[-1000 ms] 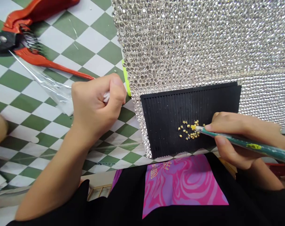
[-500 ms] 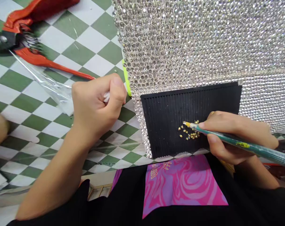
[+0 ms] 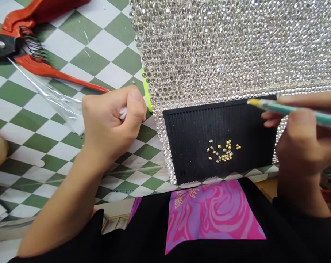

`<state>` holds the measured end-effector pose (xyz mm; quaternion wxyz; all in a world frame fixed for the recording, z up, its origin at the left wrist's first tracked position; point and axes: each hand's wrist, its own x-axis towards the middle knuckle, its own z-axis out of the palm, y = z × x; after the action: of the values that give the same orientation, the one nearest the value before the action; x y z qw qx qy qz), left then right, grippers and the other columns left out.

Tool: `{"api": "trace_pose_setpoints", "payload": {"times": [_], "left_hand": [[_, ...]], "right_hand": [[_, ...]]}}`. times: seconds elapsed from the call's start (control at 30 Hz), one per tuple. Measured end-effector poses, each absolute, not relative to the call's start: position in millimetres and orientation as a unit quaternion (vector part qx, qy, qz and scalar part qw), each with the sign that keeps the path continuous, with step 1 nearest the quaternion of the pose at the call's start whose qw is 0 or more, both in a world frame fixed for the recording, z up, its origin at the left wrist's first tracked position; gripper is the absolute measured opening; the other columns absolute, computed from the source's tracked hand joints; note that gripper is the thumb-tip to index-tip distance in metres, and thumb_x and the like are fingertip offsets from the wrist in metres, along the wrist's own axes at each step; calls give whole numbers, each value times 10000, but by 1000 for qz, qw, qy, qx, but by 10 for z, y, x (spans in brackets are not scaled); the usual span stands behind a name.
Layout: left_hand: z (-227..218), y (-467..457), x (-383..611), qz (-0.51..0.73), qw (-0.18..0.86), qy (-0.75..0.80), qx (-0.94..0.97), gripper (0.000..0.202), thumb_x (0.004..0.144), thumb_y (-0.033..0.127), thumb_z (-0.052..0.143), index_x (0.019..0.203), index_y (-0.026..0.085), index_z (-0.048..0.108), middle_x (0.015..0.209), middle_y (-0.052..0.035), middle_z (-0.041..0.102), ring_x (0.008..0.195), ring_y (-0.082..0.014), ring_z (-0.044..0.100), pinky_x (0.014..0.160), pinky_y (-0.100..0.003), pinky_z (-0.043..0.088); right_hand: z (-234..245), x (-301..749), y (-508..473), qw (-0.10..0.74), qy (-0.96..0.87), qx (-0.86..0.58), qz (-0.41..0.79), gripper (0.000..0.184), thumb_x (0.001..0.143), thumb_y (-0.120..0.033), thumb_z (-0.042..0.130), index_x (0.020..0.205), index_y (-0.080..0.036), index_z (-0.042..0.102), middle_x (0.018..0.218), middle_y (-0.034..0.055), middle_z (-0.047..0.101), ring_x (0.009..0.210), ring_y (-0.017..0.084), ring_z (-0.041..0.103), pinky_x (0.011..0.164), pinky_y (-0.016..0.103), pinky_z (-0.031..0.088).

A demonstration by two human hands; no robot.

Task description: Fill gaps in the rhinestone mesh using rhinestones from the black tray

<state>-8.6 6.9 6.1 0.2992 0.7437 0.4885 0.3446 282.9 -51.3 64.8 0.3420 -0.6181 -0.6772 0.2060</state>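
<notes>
Top left: red-handled spring pliers (image 3: 31, 22) on the green-and-white checkered desk (image 3: 72, 47), with a clear plastic bag (image 3: 53, 96) just below them. The left hand (image 3: 110, 120) rests on the desk beside the bag, its fingers (image 3: 134, 100) curled into a fist around a small white scrap (image 3: 123, 112); what the scrap is, cannot tell.

Centre: a big silver rhinestone mesh sheet (image 3: 222, 47), with a black ribbed sorting tray (image 3: 198, 138) lying on its near edge. A cluster of tiny gold studs (image 3: 222, 150) sits loose in the middle of the tray.

Right: the right hand (image 3: 304, 142) pinches a teal pen-shaped picker (image 3: 296, 111) with a yellow tip. The tip is at the tray's far edge where it meets the mesh, up and to the right of the studs and well apart from them. Cannot tell if a stud is on the tip.

Step looks like carrying from the tray to the mesh. Setting a stud calls for a steady, precise tip on one mesh cell.
</notes>
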Motion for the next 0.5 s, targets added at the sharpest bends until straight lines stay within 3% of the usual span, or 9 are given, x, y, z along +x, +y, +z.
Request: {"api": "trace_pose_setpoints", "payload": {"times": [0.1,0.3,0.5], "left_hand": [[59,68,-84,346,299,488,743,432,959,210,409,532,160,457,437,80,395,393,27,317,426,-140,236],[69,60,-84,343,301,491,742,437,967,219,402,538,157,459,448,82,397,405,34,319,441,-132,240],[69,63,-90,341,301,491,743,437,968,214,402,538,158,459,447,79,397,408,28,324,443,-143,242]], "right_hand": [[538,2806,-380,405,-645,-638,116,150,873,-197,639,941,-157,767,844,91,727,708,225,702,599,378,527],[491,2831,-367,327,-650,-669,154,186,921,-291,622,948,-156,748,913,112,731,758,232,692,625,418,516],[513,2813,-383,327,-650,-671,145,182,931,-294,610,946,-176,749,929,107,735,773,240,701,633,424,527]]}}
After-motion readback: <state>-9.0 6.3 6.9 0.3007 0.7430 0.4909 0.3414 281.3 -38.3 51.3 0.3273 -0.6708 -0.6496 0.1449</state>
